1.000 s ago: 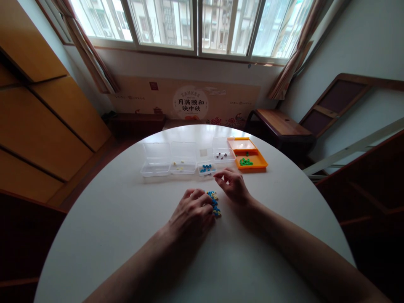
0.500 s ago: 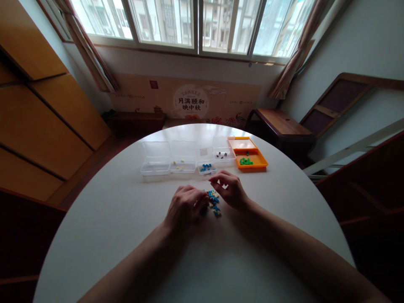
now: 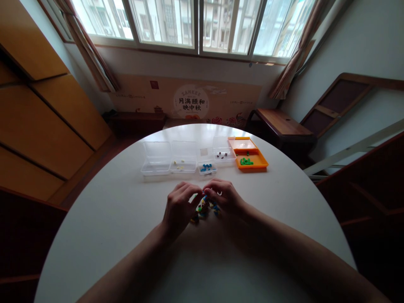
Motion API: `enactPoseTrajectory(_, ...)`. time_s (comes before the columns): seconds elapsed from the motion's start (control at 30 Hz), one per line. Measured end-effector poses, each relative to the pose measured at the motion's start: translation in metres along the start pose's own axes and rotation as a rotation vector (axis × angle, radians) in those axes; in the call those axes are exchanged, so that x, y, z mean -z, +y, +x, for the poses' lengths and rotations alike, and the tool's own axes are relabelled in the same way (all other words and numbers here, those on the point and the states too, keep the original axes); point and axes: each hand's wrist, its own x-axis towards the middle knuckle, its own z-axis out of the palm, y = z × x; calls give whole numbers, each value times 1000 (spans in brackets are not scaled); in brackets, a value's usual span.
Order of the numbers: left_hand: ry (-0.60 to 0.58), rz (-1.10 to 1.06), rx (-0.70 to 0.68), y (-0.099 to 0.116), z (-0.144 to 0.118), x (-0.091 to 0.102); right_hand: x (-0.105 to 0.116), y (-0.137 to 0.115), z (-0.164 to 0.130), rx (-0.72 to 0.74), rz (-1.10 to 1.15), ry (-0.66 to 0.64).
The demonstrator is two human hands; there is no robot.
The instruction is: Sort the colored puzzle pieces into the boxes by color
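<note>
Table (image 3: 126,235): round, white, fills the lower view; all items below stand on it.

Orange tray (image 3: 252,162): far side, right end of the row, lid open; green beads (image 3: 245,161) inside.

Clear boxes, four in a row left of the tray, lids open:
- leftmost box (image 3: 156,167), contents not discernible;
- second box (image 3: 183,166), a few pale beads;
- third box (image 3: 206,168), small, blue beads;
- fourth box (image 3: 224,155), a few dark beads, touching the tray's left side.

Left hand (image 3: 178,206): near the table's middle, fingers curled down over the bead pile. Whether a bead is pinched cannot be told.

Right hand (image 3: 225,195): just beside the left, fingertips meeting it over the pile, fingers bent. Grasp likewise cannot be told.

Bead pile (image 3: 203,206): mixed blue, pale yellow and dark pieces, loose on the table between and partly under both hands, well short of the boxes.

Change noted: a second ago the right hand was stretched toward the third box, apart from the left, which lay flat on the pile. Half a second ago it was drawing back. Now both sit together on the pile, and the pile looks more spread. Judged: one drop-off is finished and the hands are back at the pile, picking through it.
</note>
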Motion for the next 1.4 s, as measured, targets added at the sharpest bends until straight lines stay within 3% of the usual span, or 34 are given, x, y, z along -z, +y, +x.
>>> enactPoseTrajectory(0.17, -31, 29, -5, -3, -1, 0, -3, 6, 0, 10, -4, 12)
enactPoseTrajectory(0.4, -59, 125, 104, -5, -1, 3, 1, 16, 3, 56, -142, 69)
enactPoseTrajectory(0.63, -82, 156, 136, -4, -2, 7, 15, 28, 35, -25, -271, 214)
enactPoseTrajectory(0.83, -153, 173, 115, -7, -8, 6, 17, 49, 60, -121, -236, 312)
enactPoseTrajectory(0.97, -237, 256, 165, -14, -9, 2, 16, 53, 53, -162, -205, 309)
enactPoseTrajectory(1.2, -407, 303, 218, -16, -6, -3, 15, 46, 27, -83, -196, 231)
enactPoseTrajectory(1.4, -396, 308, 249, -13, -4, -4, 12, 40, 19, -41, -206, 235)
